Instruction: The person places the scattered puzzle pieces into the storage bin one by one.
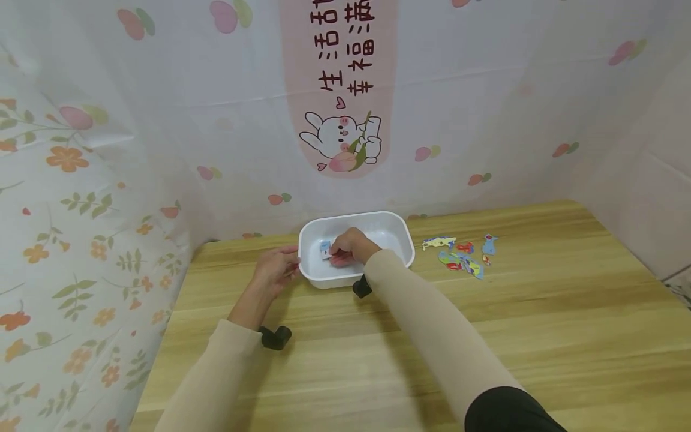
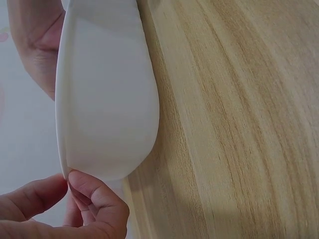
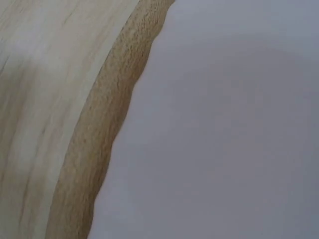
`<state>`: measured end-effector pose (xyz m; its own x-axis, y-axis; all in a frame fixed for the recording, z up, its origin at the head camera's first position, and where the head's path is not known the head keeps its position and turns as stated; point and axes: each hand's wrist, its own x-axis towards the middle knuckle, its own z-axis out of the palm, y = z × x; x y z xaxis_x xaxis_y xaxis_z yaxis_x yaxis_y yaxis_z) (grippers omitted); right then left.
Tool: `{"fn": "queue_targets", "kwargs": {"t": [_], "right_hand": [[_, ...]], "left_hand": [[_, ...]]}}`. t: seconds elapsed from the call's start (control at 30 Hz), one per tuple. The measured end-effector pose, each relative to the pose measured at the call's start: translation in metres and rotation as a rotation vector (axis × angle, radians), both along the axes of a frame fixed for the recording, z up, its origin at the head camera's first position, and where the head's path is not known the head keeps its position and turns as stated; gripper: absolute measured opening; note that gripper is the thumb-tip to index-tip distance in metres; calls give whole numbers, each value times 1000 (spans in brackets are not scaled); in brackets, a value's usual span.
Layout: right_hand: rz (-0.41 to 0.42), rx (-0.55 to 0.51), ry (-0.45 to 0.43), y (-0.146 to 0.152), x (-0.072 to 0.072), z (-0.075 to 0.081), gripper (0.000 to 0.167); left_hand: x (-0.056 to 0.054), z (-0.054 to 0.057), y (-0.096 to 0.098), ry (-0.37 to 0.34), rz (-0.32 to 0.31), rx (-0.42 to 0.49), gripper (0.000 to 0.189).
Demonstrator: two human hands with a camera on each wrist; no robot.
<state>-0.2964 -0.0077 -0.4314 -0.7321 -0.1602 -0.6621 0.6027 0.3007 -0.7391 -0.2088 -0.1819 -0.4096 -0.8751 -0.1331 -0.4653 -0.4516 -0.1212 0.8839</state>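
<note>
A white plastic basin [image 1: 399,243] stands at the back of the wooden table. My left hand [image 1: 274,269] pinches its left rim between thumb and fingers; the left wrist view shows this left hand [image 2: 94,204] close up at the basin's rim [image 2: 64,134]. My right hand [image 1: 351,246] reaches down inside the basin, fingers curled, with the fingertips at the edge of a small light-blue and white piece [image 1: 325,249]. That piece has a dark mark on it. In the right wrist view only the basin's outer wall [image 3: 214,129] and the table show; the hand is out of sight.
Right of the basin lie several flat, colourful irregular pieces: a yellow one [image 1: 439,242], a red one [image 1: 465,247], a blue one [image 1: 489,244] and a larger green-and-yellow one [image 1: 463,264]. A printed cloth [image 1: 243,150] hangs behind the table [image 1: 335,348].
</note>
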Motion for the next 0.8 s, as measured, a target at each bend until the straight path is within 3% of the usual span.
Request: {"fn": "queue_targets", "kwargs": {"t": [0.3,0.8], "right_hand": [[1,-22,32,-4,11,5,13],[-10,4,97,-13,10,1,8]], "left_hand": [[1,-3,0,-5,-9,-23,39],[0,-3,-1,-12,-25,-22,41]]}}
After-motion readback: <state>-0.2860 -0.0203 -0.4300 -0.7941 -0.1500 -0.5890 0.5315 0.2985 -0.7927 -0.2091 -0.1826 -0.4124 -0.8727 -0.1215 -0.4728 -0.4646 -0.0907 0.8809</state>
